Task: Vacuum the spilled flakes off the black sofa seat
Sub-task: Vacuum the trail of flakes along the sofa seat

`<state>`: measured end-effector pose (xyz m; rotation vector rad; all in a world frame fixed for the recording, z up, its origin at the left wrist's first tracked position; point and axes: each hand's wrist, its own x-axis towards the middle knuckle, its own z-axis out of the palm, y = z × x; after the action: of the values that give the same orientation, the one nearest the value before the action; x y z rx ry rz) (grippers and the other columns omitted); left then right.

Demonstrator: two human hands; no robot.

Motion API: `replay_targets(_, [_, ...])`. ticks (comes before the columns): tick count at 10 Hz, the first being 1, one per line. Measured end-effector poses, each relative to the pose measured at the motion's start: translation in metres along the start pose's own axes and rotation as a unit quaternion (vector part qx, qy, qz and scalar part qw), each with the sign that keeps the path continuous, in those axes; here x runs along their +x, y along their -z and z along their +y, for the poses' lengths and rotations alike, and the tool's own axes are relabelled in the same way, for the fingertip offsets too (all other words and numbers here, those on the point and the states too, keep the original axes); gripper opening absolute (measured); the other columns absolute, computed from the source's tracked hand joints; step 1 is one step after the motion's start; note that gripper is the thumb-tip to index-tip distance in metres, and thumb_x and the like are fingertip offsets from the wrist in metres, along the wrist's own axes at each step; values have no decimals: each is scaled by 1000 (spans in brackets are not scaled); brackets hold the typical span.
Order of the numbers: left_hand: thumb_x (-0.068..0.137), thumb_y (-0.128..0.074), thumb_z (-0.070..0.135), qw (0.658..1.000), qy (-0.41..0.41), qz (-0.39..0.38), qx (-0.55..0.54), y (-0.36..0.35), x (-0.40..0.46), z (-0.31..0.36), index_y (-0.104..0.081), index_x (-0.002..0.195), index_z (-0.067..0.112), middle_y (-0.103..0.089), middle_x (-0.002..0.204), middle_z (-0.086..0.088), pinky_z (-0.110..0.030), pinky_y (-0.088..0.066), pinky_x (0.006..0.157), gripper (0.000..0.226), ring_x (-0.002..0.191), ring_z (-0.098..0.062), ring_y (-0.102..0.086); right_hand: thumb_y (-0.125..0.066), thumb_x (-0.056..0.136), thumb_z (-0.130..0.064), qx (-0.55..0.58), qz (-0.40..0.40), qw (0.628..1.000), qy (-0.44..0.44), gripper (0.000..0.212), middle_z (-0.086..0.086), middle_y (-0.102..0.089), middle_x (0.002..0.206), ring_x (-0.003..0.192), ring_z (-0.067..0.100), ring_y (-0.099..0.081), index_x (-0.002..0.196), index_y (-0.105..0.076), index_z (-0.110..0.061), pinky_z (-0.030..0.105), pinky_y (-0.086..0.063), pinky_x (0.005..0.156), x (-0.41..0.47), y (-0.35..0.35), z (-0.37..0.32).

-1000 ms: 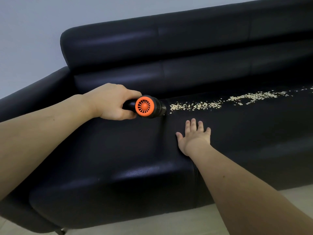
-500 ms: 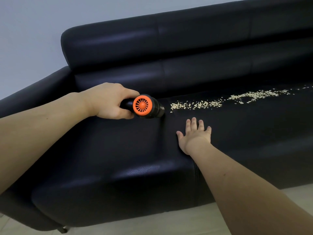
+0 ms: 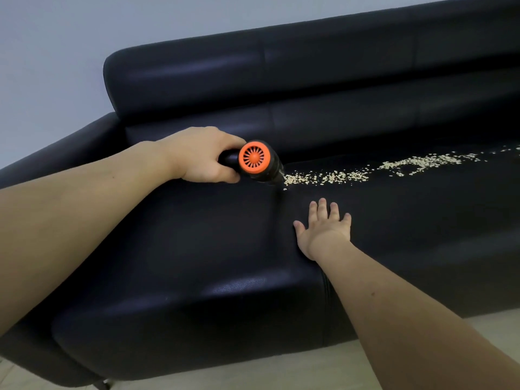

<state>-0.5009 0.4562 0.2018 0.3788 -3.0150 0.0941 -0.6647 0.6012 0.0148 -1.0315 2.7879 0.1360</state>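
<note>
A trail of pale flakes (image 3: 365, 171) runs across the black sofa seat (image 3: 183, 249) from the middle cushion seam toward the right edge of view. My left hand (image 3: 202, 157) is shut on a small black handheld vacuum (image 3: 259, 161) with an orange vented rear cap. Its front end points right and sits at the left end of the flake trail; the nozzle tip is hidden behind the body. My right hand (image 3: 323, 229) lies flat on the seat, fingers spread, just in front of the flakes and holding nothing.
The sofa backrest (image 3: 309, 80) rises right behind the flakes, and the left armrest (image 3: 56, 153) slopes down at the left. A pale wall (image 3: 56, 52) stands behind. Light floor (image 3: 281, 372) shows below the seat's front edge.
The vacuum in my left hand has edged right, onto the left end of the flake trail. My right hand has stayed flat on the seat.
</note>
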Motion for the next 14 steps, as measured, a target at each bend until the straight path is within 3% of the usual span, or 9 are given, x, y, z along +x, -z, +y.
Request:
replay_targets(2, [81,-74,39,1000,-13,-24,-1,-11,11,10,-55,96,45,-65,84,15,-33,-46,72,25,79,-8,-59,-8,105,-55,7,0,1000,5,71,7,18,167,154,32,12,159,14,-14,54,-4,123,0,2,0])
replay_targets(4, [77,-71,46,1000,-2,-16,-2,-7,13,7,-58,99,42,-64,83,15,-33,-46,71,26,79,-8,-59,-8,105,-55,4,-1,1000,4,71,7,18,167,154,32,12,158,14,-14,55,-4,123,0,1,1])
replay_targets(5, [69,-63,53,1000,1,-28,-4,-5,11,9,-54,94,51,-64,82,19,-31,-43,67,27,77,-4,-58,-7,105,-55,2,-2,1000,5,71,7,19,166,154,32,12,158,15,-14,55,-3,123,0,1,1])
replay_targets(7, [74,-68,48,999,-6,-37,-5,-3,6,12,-49,83,58,-63,79,20,-28,-39,63,24,75,-2,-58,-7,105,-55,4,-1,1000,5,71,7,19,166,154,32,13,158,15,-14,55,-3,123,1,0,1])
replay_targets(9, [72,-66,51,999,0,-42,-2,0,10,15,-51,88,53,-63,79,19,-29,-42,65,21,75,-4,-58,-8,105,-55,4,0,1000,6,71,8,18,167,154,33,12,158,14,-14,55,-3,123,0,1,2])
replay_targets(11, [80,-77,36,999,27,-15,-20,2,39,18,-57,110,30,-65,97,7,-38,-49,80,37,85,-19,-61,-9,105,-55,-8,-19,1000,11,71,8,17,167,154,33,10,159,12,-13,55,-6,123,-1,6,2])
replay_targets(12, [83,-76,30,994,36,-31,-94,7,59,17,-57,116,31,-67,97,1,-39,-56,69,37,57,-10,-64,-12,105,-57,-13,-40,999,16,73,8,14,167,154,33,8,160,10,-14,56,-9,123,2,15,4])
replay_targets(14, [87,-71,34,994,37,-50,-94,26,92,14,-56,94,40,-69,93,-9,-52,-59,74,17,59,-18,-63,-16,105,-59,-34,-80,996,12,75,7,13,168,154,34,6,160,10,-14,57,-13,122,7,27,5])
